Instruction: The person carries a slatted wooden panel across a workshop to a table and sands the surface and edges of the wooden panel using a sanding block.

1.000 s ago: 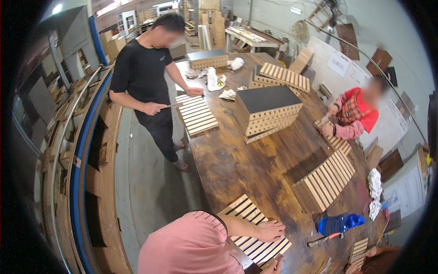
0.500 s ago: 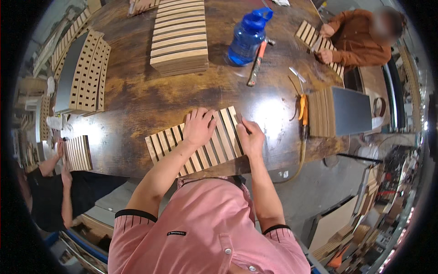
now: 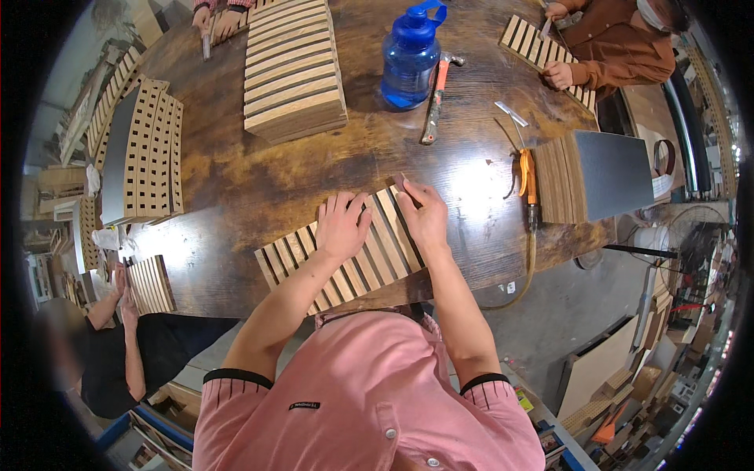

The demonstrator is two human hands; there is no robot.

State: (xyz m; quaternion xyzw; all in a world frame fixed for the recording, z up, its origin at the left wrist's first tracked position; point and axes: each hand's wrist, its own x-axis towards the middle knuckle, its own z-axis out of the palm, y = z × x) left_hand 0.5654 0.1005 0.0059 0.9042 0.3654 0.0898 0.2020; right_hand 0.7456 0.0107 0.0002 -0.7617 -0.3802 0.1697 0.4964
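The R grip (image 3: pixel 424 216) had just slid along the R edge of the slatted panel (image 3: pixel 377 247). Half a sec. ago it was a bit nearer the person's tummy; now it was up by the far corner. It pinched a small brown pc. (image 3: pixel 399 181) btwn. thumb & fingers, right at that edge. What the pc. was made of was too small to tell.

The L grip (image 3: pixel 342 228) hadn't moved much. It lay flat w/ fingers a bit apart on top of the slats, pressing & not clenched on anything. So the panel seemed to be kept from slipping, & the far end of that edge was prob. the bit being worked on.

The panel lay a bit crooked on the counter (image 3: pixel 353 149), near the edge, just in front of the pink shirt (image 3: pixel 353 377). Past it stood a slat stack (image 3: pixel 290 71), w/ a blue jug (image 3: pixel 410 63) & a hammer (image 3: pixel 434 102) to its R. An orange tool w/ a hose (image 3: pixel 527 177) lay beside a stack of boards (image 3: pixel 561 177).
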